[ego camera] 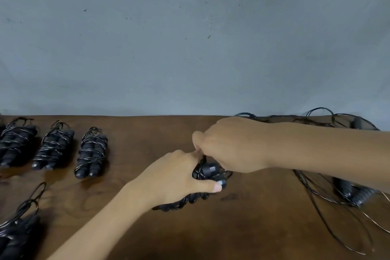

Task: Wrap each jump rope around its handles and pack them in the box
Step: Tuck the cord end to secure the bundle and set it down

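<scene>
Mid-bench: left hand (177,177) clamped round the jump rope (207,172) handles, right hand (230,145) pinching cord at their top. Risk: slack cord springs off if pinch loosens; loose ropes (346,188) by right edge could snag.

left hand (177,177) gripping black jump rope handles (211,172), right hand (230,145) pinching its cord, wrapped bundles (91,152) left on brown worktop (253,228)

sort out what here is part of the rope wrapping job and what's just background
Job: left hand and right hand on the rope bundle; wrapped bundles; loose ropes.
Just there: wooden table; grey wall. No box in view.
</scene>
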{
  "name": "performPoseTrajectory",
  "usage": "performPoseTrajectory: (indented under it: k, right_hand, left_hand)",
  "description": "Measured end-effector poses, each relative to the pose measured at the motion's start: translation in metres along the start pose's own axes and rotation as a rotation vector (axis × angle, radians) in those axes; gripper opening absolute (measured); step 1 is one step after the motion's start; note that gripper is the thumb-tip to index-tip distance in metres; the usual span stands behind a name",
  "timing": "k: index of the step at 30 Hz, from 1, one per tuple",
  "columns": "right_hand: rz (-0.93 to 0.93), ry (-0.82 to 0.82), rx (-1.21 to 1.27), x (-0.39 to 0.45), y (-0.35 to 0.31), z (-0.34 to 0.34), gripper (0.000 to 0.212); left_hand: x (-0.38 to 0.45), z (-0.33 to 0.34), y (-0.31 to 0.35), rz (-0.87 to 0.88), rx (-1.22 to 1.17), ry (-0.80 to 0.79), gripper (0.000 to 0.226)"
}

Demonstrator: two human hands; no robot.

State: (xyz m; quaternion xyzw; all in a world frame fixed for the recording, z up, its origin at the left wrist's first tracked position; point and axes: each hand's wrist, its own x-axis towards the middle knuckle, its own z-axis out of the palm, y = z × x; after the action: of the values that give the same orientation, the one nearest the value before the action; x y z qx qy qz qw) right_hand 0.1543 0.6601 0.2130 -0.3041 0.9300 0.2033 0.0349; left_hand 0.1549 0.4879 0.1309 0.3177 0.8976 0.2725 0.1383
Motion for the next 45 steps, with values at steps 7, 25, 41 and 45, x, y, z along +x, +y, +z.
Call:
performPoseTrajectory:
  k: [7, 25, 41, 45]
  right_hand:
    - [0.179, 0.067, 0.359, -0.024, -0.021, -0.031, 0.026]
    - [0.534, 0.532, 1.324, -0.024, -0.045, 0.028, 0.008]
    - [0.597, 0.516, 0.986, -0.024, -0.042, 0.029, 0.031]
    - [0.639, 0.684, 1.116, -0.007, -0.047, 0.040, 0.033]
  left_hand:
    - [-0.006, -0.005, -0.003, -0.027, -0.185, 0.300, 0.037]
    - [-0.006, 0.003, 0.002, -0.097, -0.416, 0.575, 0.034]
    - [-0.015, 0.010, 0.016, -0.049, -0.762, 0.713, 0.025]
    - [-0.006, 0.008, 0.011, -0.113, -0.751, 0.787, 0.012]
